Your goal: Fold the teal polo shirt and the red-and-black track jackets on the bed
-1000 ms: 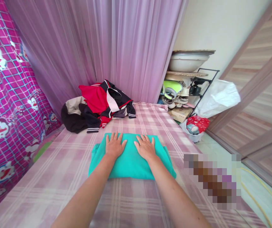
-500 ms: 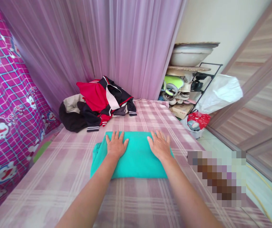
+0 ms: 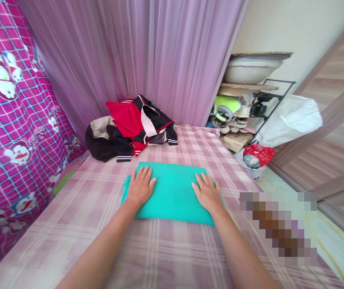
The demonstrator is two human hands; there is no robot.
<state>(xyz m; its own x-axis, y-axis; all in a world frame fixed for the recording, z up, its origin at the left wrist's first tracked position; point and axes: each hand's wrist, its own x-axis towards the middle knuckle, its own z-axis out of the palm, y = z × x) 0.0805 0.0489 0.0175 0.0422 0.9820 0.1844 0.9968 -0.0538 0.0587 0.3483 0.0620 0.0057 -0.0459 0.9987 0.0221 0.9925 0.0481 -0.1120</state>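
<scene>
A turquoise piece of cloth point(image 3: 173, 196), folded into a flat rectangle, lies on the plaid bed cover point(image 3: 166, 253). Whether it is a garment I cannot tell. My left hand point(image 3: 141, 186) rests flat on its left part, fingers stretched out and palm down. On the right part, my right hand point(image 3: 207, 192) lies the same way with fingers spread. Neither hand grips anything. A bunched edge of the cloth shows at its left side, beside my left hand.
Beyond the cloth lies a heap of red, navy and black clothes point(image 3: 132, 124) against the purple curtain point(image 3: 166, 60). A rack with shoes point(image 3: 235, 116) and a white basin point(image 3: 251, 70) stands at the back right. A patterned pink cloth point(image 3: 30, 120) hangs on the left.
My hands have slid a little outward and apart over the turquoise cloth, which now lies slightly turned and looks flatter. The view has shifted a little to the left.
</scene>
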